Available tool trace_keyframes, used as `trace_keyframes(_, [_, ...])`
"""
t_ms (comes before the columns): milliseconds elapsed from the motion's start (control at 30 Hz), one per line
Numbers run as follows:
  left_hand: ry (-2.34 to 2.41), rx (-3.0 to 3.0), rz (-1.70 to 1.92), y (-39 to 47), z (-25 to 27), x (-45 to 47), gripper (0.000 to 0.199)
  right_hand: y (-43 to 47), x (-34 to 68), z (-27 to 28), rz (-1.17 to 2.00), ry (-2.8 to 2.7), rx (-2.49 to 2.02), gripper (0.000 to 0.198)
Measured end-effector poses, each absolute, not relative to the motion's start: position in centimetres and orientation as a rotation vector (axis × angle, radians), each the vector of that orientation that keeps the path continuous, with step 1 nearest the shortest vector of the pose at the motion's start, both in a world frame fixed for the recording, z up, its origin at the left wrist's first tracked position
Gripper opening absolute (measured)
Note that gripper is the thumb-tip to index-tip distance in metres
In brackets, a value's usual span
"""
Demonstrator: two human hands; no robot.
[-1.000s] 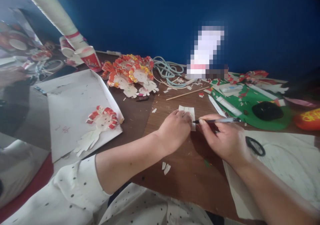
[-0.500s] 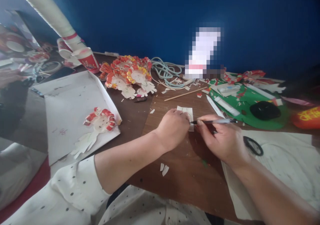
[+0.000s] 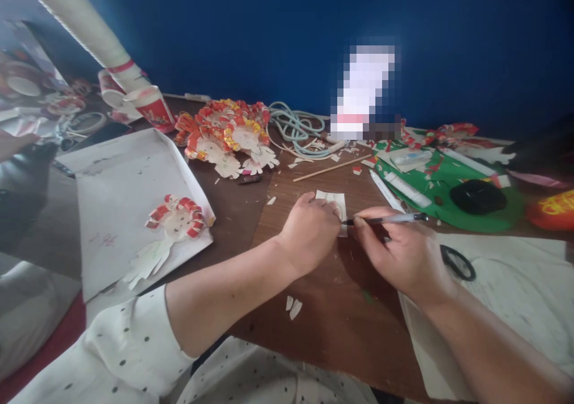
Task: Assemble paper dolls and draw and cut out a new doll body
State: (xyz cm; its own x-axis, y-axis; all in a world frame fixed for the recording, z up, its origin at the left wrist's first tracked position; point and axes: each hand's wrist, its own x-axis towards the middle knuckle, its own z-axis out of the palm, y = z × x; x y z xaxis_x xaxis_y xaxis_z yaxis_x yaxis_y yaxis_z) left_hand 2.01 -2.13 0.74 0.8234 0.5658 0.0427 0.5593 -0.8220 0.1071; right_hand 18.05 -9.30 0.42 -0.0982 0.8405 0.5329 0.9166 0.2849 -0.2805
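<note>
Here, grasps a pen in right fingers and rests left fingers on a paper slip; cannot tell whether clenched.

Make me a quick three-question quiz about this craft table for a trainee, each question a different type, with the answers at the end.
1. Which hand holds the pen?
2. True or false: the left hand rests on the small white paper.
3. What lies on the shallow white tray? (a) a coil of blue cable, (b) a paper figure with a red-and-white rim, (c) a wooden stick.

Key: 1. The right hand. 2. True. 3. b.
</note>
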Motion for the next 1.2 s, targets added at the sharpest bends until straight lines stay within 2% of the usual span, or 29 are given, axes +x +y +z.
trace_keyframes(1200, [0.892, 2.958, 0.052, -2.38, 0.98, 2.01, 0.024, -9.63, 17.92, 0.26, -0.149, -1.938, -1.563, 0.009])
